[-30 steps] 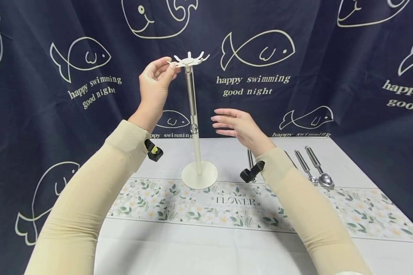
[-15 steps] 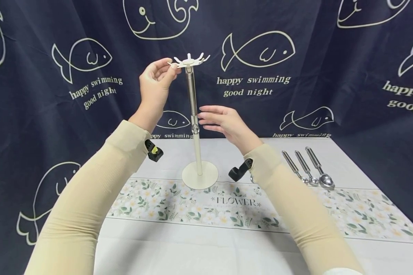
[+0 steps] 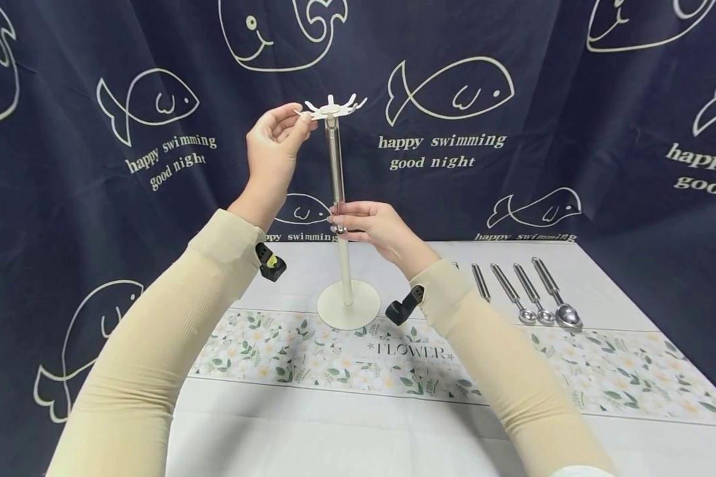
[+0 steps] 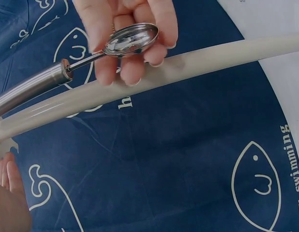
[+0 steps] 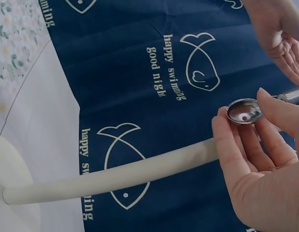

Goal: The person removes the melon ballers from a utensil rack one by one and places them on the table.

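Observation:
A white hook stand (image 3: pixel 346 271) rises from a round base, with a ring of prongs at its top. My left hand (image 3: pixel 274 136) pinches one prong on the left side of that ring. From the ring a metal measuring spoon (image 3: pixel 336 165) hangs bowl down, close along the pole. Lower down, my right hand (image 3: pixel 376 228) holds the spoon at its bowl, the thumb near the neck and the fingers behind. The left wrist view shows the shiny round bowl (image 4: pixel 132 39) lying against those fingers. How the handle's top meets the hook is too small to tell.
Several more metal measuring spoons (image 3: pixel 537 311) lie in a row on the right of the white table (image 3: pixel 262 424). A floral runner (image 3: pixel 358 371) with the word FLOWER crosses the table. Behind hangs a dark blue curtain (image 3: pixel 453 172) with fish drawings.
My right hand has moved left to the hanging spoon and taken hold of its bowl. The left hand keeps its pinch on the prong. More of the spoons on the table show now.

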Tool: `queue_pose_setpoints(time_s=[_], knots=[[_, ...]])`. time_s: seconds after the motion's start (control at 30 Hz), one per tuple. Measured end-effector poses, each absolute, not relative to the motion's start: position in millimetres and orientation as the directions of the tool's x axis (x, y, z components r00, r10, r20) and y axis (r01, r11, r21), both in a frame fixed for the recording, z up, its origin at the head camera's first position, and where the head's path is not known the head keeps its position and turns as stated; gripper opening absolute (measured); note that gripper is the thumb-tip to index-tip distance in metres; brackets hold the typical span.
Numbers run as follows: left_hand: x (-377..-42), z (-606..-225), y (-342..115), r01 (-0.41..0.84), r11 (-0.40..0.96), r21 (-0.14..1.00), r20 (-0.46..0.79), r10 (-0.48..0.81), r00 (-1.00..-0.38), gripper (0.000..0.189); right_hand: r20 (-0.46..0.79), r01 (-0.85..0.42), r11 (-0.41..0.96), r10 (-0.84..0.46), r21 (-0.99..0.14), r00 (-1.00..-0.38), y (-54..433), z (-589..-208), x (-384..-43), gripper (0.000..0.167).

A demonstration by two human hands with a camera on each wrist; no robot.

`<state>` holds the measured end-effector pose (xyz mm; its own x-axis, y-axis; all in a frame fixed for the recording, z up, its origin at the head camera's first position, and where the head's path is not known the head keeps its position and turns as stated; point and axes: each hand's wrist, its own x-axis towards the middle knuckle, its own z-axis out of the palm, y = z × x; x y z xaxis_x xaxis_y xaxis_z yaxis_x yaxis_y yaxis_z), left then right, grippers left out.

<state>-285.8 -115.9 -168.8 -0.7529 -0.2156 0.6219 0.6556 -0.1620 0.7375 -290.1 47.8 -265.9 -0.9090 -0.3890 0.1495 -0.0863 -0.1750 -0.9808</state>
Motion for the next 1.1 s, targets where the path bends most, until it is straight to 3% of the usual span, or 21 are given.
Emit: queue_pose_setpoints(time_s=[0.47, 1.1], knots=[[-283.9, -166.9, -116.6, 0.652, -0.127, 0.747, 0.624, -0.206, -0.754, 0.030, 0.238, -0.222, -0.086, -0.288, -0.971, -0.928, 49.3, -259.5, -286.6, 0.026], [-282.6, -167.6, -114.7, 0.661, -0.121, 0.741, 0.630, -0.215, -0.746, 0.025, 0.314, -0.261, -0.200, -0.311, -0.944, -0.897, 52.7, -253.2, -281.8, 0.040]])
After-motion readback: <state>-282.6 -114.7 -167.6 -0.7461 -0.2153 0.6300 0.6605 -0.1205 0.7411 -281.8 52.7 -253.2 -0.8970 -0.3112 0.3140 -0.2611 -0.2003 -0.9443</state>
